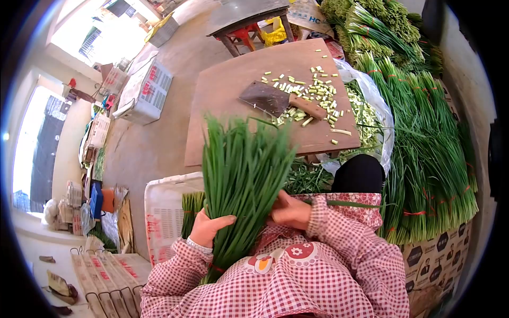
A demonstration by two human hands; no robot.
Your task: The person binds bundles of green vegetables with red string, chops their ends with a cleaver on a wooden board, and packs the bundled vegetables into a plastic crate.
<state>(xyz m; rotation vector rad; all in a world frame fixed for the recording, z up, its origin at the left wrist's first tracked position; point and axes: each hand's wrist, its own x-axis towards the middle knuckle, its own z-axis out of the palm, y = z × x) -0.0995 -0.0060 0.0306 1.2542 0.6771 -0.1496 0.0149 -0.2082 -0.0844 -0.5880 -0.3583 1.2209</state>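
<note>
A large bunch of garlic chives (pixel 241 169) stands upright in front of my chest, leaf tips up, with a red band low on it. My left hand (pixel 210 228) grips its left side, thumb across the leaves. At the right side of the bunch, my right hand (pixel 290 210) is closed with curled fingers against the leaves; its fingertips are partly hidden. A long loose leaf (pixel 344 203) stretches right from beside my right wrist. Beyond the bunch, a cleaver (pixel 265 98) with a wooden handle lies on a brown board (pixel 222 100) among cut pale stem pieces (pixel 321 90).
Banded chives (pixel 424 153) are piled along the right wall. A clear plastic bag (pixel 384 108) of trimmings stands beside the board. A white crate (pixel 169 193) with more chives is at my left. Farther off are a white box (pixel 151 87) and a dark table (pixel 244 16).
</note>
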